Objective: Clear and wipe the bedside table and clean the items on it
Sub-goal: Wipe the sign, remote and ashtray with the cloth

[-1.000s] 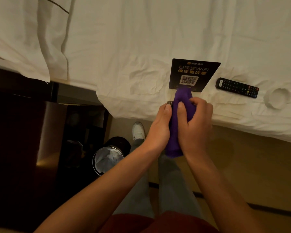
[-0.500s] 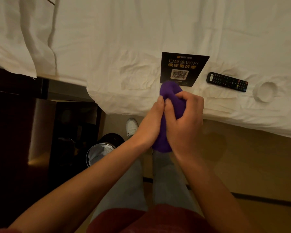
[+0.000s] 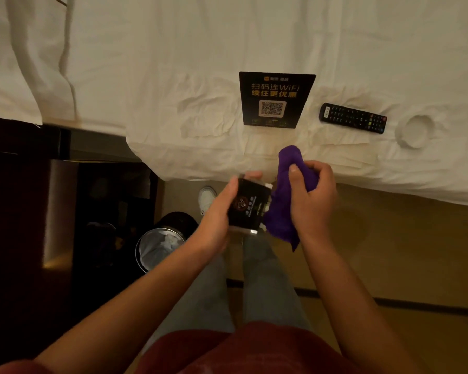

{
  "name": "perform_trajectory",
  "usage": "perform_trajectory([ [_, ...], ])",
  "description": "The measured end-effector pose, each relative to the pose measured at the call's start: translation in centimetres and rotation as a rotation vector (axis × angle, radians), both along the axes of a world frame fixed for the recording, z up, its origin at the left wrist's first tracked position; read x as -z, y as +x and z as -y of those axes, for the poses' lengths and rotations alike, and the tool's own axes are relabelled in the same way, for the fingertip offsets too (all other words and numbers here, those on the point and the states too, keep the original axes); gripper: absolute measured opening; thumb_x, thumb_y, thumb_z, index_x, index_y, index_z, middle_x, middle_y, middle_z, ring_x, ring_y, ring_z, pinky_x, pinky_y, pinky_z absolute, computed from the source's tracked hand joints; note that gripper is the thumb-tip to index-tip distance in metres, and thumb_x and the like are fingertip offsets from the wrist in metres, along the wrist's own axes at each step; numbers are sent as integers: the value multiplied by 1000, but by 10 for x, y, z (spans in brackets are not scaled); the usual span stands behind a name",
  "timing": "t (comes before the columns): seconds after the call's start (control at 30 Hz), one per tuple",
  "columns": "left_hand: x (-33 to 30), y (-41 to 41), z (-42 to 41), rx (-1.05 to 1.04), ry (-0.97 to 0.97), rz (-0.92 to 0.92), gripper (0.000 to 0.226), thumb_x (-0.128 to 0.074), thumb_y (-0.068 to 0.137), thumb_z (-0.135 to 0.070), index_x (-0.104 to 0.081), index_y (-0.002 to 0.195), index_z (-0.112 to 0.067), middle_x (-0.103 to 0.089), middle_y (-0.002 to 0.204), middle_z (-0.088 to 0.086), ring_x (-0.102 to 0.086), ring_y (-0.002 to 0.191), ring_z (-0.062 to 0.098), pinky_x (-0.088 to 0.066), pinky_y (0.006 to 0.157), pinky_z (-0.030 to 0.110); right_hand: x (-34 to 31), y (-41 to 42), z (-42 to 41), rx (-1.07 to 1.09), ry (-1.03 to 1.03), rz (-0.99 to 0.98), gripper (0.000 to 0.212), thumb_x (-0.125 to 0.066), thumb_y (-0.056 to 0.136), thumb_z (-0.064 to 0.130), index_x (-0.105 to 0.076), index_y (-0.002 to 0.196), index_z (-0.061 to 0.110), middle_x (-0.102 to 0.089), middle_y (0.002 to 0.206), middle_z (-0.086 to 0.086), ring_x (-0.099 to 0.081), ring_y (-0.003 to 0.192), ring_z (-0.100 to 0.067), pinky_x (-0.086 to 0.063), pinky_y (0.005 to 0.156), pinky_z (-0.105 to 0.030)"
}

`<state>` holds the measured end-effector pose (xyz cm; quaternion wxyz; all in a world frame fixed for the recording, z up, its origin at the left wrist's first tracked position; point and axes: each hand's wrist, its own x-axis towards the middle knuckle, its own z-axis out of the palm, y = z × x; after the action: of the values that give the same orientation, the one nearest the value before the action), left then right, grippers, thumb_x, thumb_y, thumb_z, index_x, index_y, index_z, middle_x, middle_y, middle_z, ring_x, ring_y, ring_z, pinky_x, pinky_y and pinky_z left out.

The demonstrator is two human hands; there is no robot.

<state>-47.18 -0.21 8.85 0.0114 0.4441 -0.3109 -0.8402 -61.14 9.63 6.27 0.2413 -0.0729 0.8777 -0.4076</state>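
Observation:
My left hand (image 3: 218,211) holds a small black card stand (image 3: 247,206) by its left edge, thumb on its face and fingertips behind its top. My right hand (image 3: 312,194) grips a bunched purple cloth (image 3: 284,209) that touches the stand's right edge. Both are held in the air just off the bed's edge. On the white bed sheet (image 3: 173,76) lie a black WiFi QR sign (image 3: 276,99), a black remote control (image 3: 353,117) and a white round ashtray (image 3: 416,132).
The dark bedside table (image 3: 19,198) stands at the left. A round waste bin (image 3: 160,245) with a liner sits on the floor beside it. My legs and a white shoe (image 3: 206,195) are below my hands, on tan floor (image 3: 403,252).
My hands have come apart. The cloth, which was wrapped over the card stand, has slid to its right side, and the stand's black face now shows.

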Motion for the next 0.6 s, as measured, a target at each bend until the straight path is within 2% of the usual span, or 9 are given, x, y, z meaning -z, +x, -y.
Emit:
perform_trajectory([
  [0.07, -1, -9, 14, -51, 73, -57, 46, -36, 105, -51, -57, 137, -25, -70, 115, 3, -70, 100, 29, -57, 88, 47, -10, -12, -1, 81, -79, 112, 17, -66, 92, 47, -61, 106, 39, -68, 104, 17, -66, 94, 0, -57, 78, -26],
  [0.13, -3, -20, 25, -63, 104, -107, 41, -39, 105, -48, -57, 135, -26, -66, 116, 13, -69, 96, 34, -58, 80, 45, -25, -21, 1, 101, -165, 142, 15, -66, 90, 51, -63, 103, 43, -69, 99, 24, -67, 91, 3, -54, 73, -20],
  [0.23, -3, -34, 36, -2, 49, -141, 36, -45, 105, -43, -54, 135, -27, -64, 116, 20, -67, 90, 29, -53, 73, 39, -47, -27, 9, 60, -289, 115, 11, -68, 91, 46, -65, 101, 45, -71, 101, 25, -68, 94, 2, -54, 73, -15],
  [0.33, -4, -43, 42, -2, 34, -133, 39, -53, 103, -38, -52, 141, -28, -64, 114, 15, -64, 92, 26, -52, 79, 40, -57, -29, 15, 55, -378, 146, 11, -69, 92, 41, -68, 103, 42, -72, 101, 21, -70, 93, 0, -55, 72, -15],
  [0.4, -6, -48, 44, 7, 18, -89, 43, -61, 98, -37, -56, 139, -24, -65, 105, 6, -63, 90, 20, -53, 80, 38, -59, -29, 17, 79, -403, 180, 11, -69, 93, 37, -68, 104, 37, -72, 99, 22, -70, 92, 1, -54, 71, -15],
  [0.5, -8, -54, 43, 140, -241, 103, 35, -59, 98, -49, -66, 112, -18, -68, 85, -5, -67, 78, 13, -56, 66, 29, -58, -29, 17, 64, -408, 185, 11, -69, 96, 31, -67, 106, 33, -72, 98, 24, -70, 91, 2, -54, 70, -14],
  [0.53, -7, -54, 42, 169, -300, 159, 41, -53, 100, -56, -65, 108, -18, -69, 88, -1, -69, 79, 14, -57, 64, 28, -58, -29, 17, 47, -399, 171, 12, -69, 96, 31, -67, 108, 32, -71, 99, 24, -70, 92, 2, -54, 70, -14],
  [0.6, -5, -54, 40, 187, -322, 205, 52, -40, 102, -61, -62, 114, -16, -68, 105, 9, -71, 96, 22, -59, 77, 36, -59, -29, 17, 5, -373, 117, 18, -70, 96, 33, -67, 114, 29, -71, 104, 21, -70, 95, 0, -55, 71, -15],
])
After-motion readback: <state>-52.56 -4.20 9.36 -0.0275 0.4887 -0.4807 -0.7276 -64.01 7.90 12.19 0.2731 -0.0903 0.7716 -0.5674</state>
